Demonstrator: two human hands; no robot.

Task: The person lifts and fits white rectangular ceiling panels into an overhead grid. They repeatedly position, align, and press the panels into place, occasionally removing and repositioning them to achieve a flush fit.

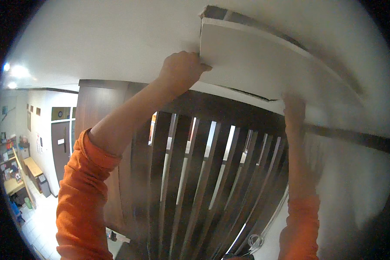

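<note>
A white board (251,56), which looks like a cut piece of plasterboard, hangs slightly tilted at an opening (216,12) in the white ceiling. Along its far side a dark gap with broken edges shows. My left hand (184,69) is closed on the board's left edge, its thumb underneath. Raised to the near right part of the board, my right hand (294,108) touches it from below. Its fingers are blurred and partly lost against the white, so their grip cannot be made out. Orange sleeves are pushed up on both forearms.
Below the ceiling stands a dark wooden slatted partition (199,164) with a brown panel (102,130) at its left. A coiled pale cable (255,242) hangs at the lower right beside a white wall (346,186). Far left are a door (61,138), shelves and bright lamps (19,71).
</note>
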